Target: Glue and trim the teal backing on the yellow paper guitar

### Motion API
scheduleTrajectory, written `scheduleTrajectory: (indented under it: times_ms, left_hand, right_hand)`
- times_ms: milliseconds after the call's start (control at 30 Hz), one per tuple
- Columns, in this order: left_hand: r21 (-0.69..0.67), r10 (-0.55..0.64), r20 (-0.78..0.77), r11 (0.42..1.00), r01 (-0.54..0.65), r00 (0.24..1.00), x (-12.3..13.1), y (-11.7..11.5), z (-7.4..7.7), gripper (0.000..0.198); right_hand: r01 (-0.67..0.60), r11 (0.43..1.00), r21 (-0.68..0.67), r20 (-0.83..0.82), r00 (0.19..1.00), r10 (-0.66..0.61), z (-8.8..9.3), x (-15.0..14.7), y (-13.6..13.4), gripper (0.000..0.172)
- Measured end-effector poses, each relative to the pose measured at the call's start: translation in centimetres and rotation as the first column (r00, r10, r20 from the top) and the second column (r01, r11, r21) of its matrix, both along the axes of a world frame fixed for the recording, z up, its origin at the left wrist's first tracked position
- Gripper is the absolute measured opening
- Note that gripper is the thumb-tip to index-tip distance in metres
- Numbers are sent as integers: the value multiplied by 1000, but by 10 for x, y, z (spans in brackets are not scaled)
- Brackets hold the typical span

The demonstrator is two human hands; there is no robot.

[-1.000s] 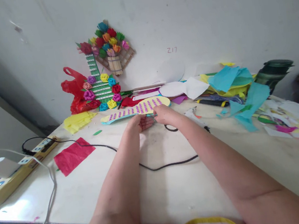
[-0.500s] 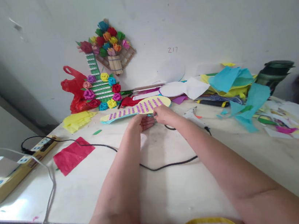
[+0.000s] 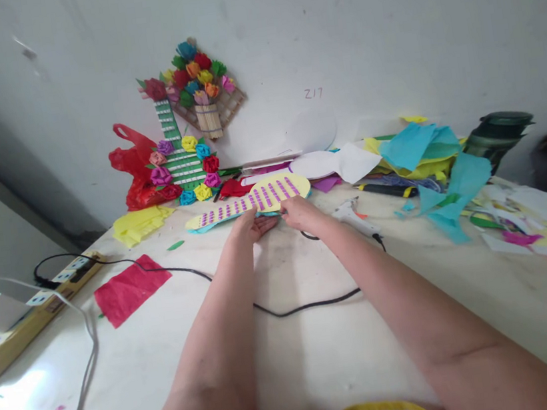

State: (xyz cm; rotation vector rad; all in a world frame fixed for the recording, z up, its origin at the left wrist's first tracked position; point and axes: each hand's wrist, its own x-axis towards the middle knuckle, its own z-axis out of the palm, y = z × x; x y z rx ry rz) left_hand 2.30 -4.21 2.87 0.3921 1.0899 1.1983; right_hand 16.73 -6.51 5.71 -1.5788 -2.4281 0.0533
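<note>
A yellow guitar-shaped paper cutout with rows of purple strips is held just over the far middle of the table, light-blue paper showing along its lower edge. My left hand grips the near edge around the shape's middle, thumb on top and fingers reaching underneath. Beside it, my right hand is closed in a pinch at the near edge of the wide, rounded end. What lies between those fingertips is too small to make out. A white glue gun rests to the right of my right hand, partly hidden by the forearm.
A black cable crosses the table from the power strip. Red crepe paper and yellow paper lie left. Blue paper, a black-handled cutter and a dark bottle stand or lie right. A flower-decorated green guitar leans behind.
The cutout has tilted slightly, showing more of its yellow face. Both hands keep their places on its near edge. The whole view has shifted a little.
</note>
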Motion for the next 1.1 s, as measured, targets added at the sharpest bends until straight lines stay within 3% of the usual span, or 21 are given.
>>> scheduleTrajectory:
  times_ms: [267, 567, 833, 1100]
  left_hand:
    - [-9, 130, -51, 991, -130, 990, 9, 5, -3, 31]
    - [-24, 71, -135, 997, -75, 988, 14, 12, -1, 24]
    - [43, 162, -221, 987, -156, 962, 21, 10, -2, 22]
    - [49, 159, -174, 987, -153, 972, 19, 6, 1, 22]
  right_hand:
    - [9, 1000, -1, 2, 1000, -9, -2, 0, 3, 26]
    - [7, 1000, 1, 31, 999, -7, 1, 0, 1, 26]
    - [20, 1000, 21, 62, 998, -21, 0, -3, 0, 26]
    - [8, 999, 32, 25, 1000, -9, -1, 4, 5, 28]
